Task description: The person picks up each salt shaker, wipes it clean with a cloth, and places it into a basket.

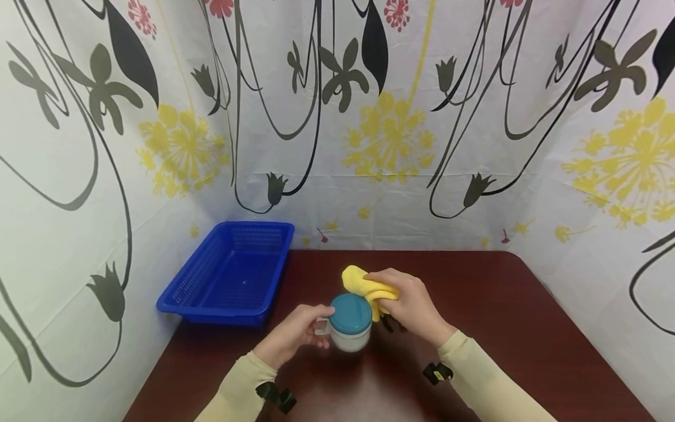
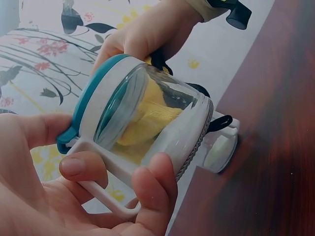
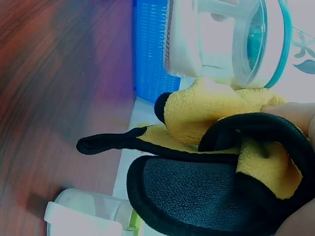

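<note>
A clear jar [image 1: 350, 340] with a teal lid [image 1: 350, 313] and a white side handle [image 2: 115, 194] is held above the table, upright in the head view. My left hand [image 1: 295, 334] grips it by the handle, with the thumb at the lid's edge. My right hand [image 1: 413, 305] holds a bunched microfiber cloth [image 3: 206, 113], yellow on one side and dark grey on the other, with black trim and a hanging loop [image 3: 98, 142]. The cloth lies against the jar's right side; its yellow shows through the clear wall in the left wrist view.
A blue perforated basket [image 1: 227, 310] stands at the table's back left. Another clear container [image 3: 88, 211] with a white handle and a green part stands on the dark red wooden table [image 1: 474, 287]; my right hand seems to hide it from the head. Patterned curtains [image 1: 337, 152] enclose the table.
</note>
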Tool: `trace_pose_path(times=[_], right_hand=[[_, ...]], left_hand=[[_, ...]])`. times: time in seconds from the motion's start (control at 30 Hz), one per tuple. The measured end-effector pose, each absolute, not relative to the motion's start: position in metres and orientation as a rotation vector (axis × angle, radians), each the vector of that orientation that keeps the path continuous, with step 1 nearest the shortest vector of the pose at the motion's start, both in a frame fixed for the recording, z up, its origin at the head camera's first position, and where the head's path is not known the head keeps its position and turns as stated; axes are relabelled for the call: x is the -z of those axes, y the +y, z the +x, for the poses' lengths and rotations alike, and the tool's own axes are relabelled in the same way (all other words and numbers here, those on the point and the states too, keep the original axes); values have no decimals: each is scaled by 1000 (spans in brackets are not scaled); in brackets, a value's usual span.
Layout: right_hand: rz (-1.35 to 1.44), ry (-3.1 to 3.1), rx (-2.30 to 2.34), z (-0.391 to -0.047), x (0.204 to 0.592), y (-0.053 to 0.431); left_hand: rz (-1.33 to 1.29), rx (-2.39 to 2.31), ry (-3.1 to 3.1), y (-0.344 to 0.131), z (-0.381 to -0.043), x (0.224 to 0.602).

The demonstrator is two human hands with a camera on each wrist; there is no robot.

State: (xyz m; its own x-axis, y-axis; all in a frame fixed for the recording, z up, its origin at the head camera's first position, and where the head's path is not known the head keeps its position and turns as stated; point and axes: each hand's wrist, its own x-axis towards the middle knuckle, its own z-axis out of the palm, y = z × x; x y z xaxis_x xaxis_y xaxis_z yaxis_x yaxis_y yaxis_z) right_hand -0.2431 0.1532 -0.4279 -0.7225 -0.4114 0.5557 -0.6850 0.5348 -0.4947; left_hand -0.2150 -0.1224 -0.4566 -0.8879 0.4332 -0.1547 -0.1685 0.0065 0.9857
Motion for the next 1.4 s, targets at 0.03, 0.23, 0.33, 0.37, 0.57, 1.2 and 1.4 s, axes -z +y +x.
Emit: trace_pose_path(times=[0.03, 0.23, 0.33, 0.37, 0.57, 1.2, 1.4], right_hand=[[911, -2406, -1015, -243, 427, 153], [992, -2391, -1028, -248, 428, 152], [1032, -2409, -1007, -251, 438, 149], [1044, -2423, -995, -252, 443, 149], [1030, -2520, -978, -249, 466, 149], [979, -2486, -1059, -248, 457, 152], [993, -2496, -1116, -247, 448, 156]], left_hand=[[274, -1936, 1873, -122, -215, 456], [285, -1931, 1890, -119, -213, 453], [280, -1940, 1897, -118, -210, 452], [278, -1944, 1893, -118, -209, 451], [262, -1953, 1821, -117, -203, 449], [252, -1991, 1655, -116, -208, 454], [267, -1961, 1690, -115, -208, 456]])
